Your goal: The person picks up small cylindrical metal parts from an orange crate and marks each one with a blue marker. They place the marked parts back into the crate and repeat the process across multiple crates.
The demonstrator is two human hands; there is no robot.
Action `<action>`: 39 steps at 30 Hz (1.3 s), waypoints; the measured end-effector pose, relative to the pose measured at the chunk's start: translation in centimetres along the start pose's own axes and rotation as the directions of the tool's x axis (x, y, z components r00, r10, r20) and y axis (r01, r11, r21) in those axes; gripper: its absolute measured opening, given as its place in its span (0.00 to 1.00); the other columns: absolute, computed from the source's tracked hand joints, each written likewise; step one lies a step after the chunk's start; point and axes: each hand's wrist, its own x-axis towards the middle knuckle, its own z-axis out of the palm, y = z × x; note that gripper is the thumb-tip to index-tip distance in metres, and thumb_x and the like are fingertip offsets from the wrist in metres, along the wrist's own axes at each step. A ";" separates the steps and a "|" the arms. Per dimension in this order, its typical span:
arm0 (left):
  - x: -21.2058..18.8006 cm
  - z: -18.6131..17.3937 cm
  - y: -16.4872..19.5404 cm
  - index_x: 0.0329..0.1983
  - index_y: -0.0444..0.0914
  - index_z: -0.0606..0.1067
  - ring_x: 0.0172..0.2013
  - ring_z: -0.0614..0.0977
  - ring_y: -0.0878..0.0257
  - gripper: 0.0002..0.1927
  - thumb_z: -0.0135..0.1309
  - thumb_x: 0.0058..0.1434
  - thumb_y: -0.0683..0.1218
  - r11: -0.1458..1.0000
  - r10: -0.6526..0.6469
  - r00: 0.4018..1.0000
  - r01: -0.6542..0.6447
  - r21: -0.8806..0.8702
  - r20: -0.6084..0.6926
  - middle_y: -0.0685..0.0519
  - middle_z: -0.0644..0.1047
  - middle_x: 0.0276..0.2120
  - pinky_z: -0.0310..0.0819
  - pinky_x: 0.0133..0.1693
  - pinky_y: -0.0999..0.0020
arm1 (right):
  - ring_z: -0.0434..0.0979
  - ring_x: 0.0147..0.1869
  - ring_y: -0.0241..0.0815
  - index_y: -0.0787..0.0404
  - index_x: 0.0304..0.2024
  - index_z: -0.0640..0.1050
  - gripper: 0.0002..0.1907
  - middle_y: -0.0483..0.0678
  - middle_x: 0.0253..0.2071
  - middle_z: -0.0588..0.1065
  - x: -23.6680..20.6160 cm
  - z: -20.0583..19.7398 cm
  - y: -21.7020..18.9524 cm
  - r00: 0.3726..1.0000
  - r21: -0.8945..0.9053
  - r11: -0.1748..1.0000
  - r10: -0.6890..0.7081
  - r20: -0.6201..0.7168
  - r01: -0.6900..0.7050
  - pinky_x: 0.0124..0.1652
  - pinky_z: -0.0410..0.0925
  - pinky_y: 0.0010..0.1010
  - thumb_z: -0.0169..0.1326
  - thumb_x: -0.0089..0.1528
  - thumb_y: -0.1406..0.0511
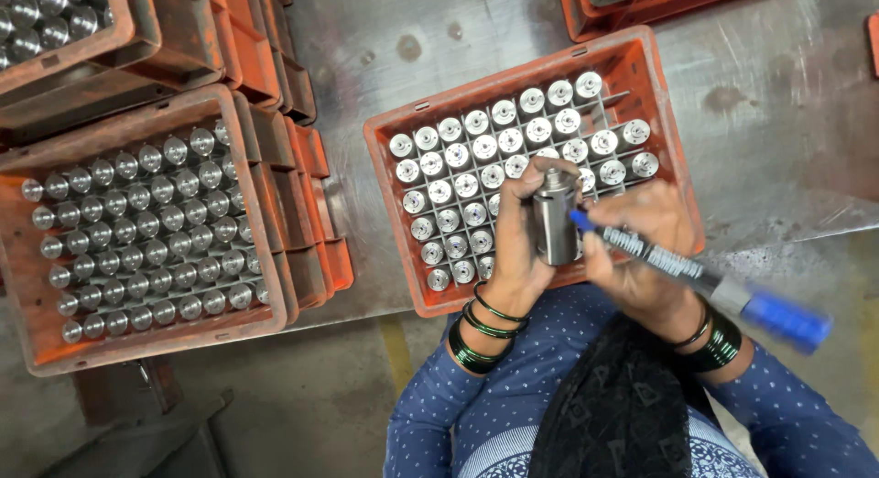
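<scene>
Just right of the frame's centre, the left hand (pixel 520 249) grasps a steel cylinder (pixel 553 218), fingers wrapped around its left side and over its top. The cylinder is a short, stout, turned metal part, dull grey along its body with a brighter, narrower stepped neck at the upper end; it is held roughly upright, slightly above the near edge of an orange crate (pixel 655 84). The right hand (pixel 645 249) is closed around a blue marker pen (pixel 696 277), which runs diagonally toward the lower right of the frame, its blue cap end blurred. The pen's blue tip touches or sits just beside the right side of the cylinder; which of the two cannot be told.

The orange crate behind the hands lies on a scuffed metal tabletop (pixel 769 148) and is divided by a grid into cells, most holding similar cylinders (pixel 485 148) standing on end, their shiny round tops facing up. A few tops carry a small blue dot.

At the left of the frame a second orange crate (pixel 265 212) is packed with rows of smaller-looking, rounded metal parts (pixel 146 231), and it is stacked on other crates. Another filled crate (pixel 119 29) shows in the upper left corner.

Both wrists wear dark green bangles (pixel 485 336), and the sleeves (pixel 439 396) are blue with small white dots.
</scene>
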 end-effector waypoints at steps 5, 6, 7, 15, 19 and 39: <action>0.5 -0.4 -0.1 0.50 0.35 0.72 0.37 0.78 0.60 0.19 0.46 0.73 0.55 0.999 -0.005 0.996 0.008 0.036 -0.094 0.50 0.75 0.38 0.74 0.45 0.64 | 0.72 0.35 0.45 0.61 0.46 0.68 0.16 0.49 0.37 0.77 -0.5 -0.3 -0.2 0.998 0.046 0.999 0.012 0.064 -0.015 0.40 0.63 0.35 0.60 0.61 0.69; 0.5 -0.4 -0.2 0.50 0.34 0.72 0.38 0.78 0.61 0.19 0.47 0.74 0.56 0.999 -0.007 0.992 0.012 0.034 -0.123 0.50 0.75 0.38 0.75 0.48 0.63 | 0.72 0.35 0.43 0.61 0.47 0.68 0.15 0.49 0.38 0.76 -0.5 -0.3 0.2 0.998 0.081 0.995 0.049 0.028 -0.052 0.40 0.64 0.33 0.60 0.62 0.69; 0.5 -0.3 -0.4 0.49 0.35 0.72 0.38 0.78 0.59 0.19 0.47 0.74 0.56 1.000 -0.023 0.994 0.024 0.014 -0.102 0.48 0.75 0.37 0.75 0.48 0.63 | 0.72 0.35 0.42 0.61 0.47 0.68 0.14 0.49 0.39 0.76 -0.5 -0.3 0.5 0.996 0.116 0.989 0.090 -0.007 -0.089 0.39 0.65 0.30 0.60 0.64 0.70; 1.3 -1.7 -1.2 0.48 0.36 0.69 0.36 0.78 0.56 0.15 0.49 0.78 0.54 0.987 -0.052 0.999 0.051 -0.151 -0.002 0.44 0.76 0.37 0.78 0.49 0.58 | 0.77 0.38 0.45 0.58 0.39 0.74 0.12 0.50 0.34 0.78 0.4 -0.7 -0.8 0.997 0.034 0.996 0.077 0.031 -0.078 0.41 0.68 0.34 0.62 0.54 0.70; 2.1 -2.0 -1.6 0.57 0.40 0.66 0.38 0.79 0.58 0.16 0.49 0.73 0.52 0.990 -0.107 0.994 0.108 -0.085 0.009 0.44 0.75 0.47 0.76 0.43 0.62 | 0.78 0.51 0.53 0.65 0.47 0.70 0.13 0.60 0.48 0.77 2.4 -2.3 1.1 0.991 0.080 0.988 0.131 0.016 -0.132 0.53 0.71 0.39 0.58 0.62 0.73; 2.1 -8.5 1.3 0.59 0.40 0.66 0.51 0.75 0.61 0.17 0.48 0.69 0.50 0.939 0.243 0.907 -0.131 0.318 -0.344 0.51 0.74 0.52 0.66 0.58 0.58 | 0.73 0.40 0.54 0.59 0.41 0.72 0.22 0.49 0.32 0.73 4.6 3.5 19.0 0.946 -0.413 0.906 0.050 0.320 0.092 0.43 0.64 0.43 0.71 0.56 0.59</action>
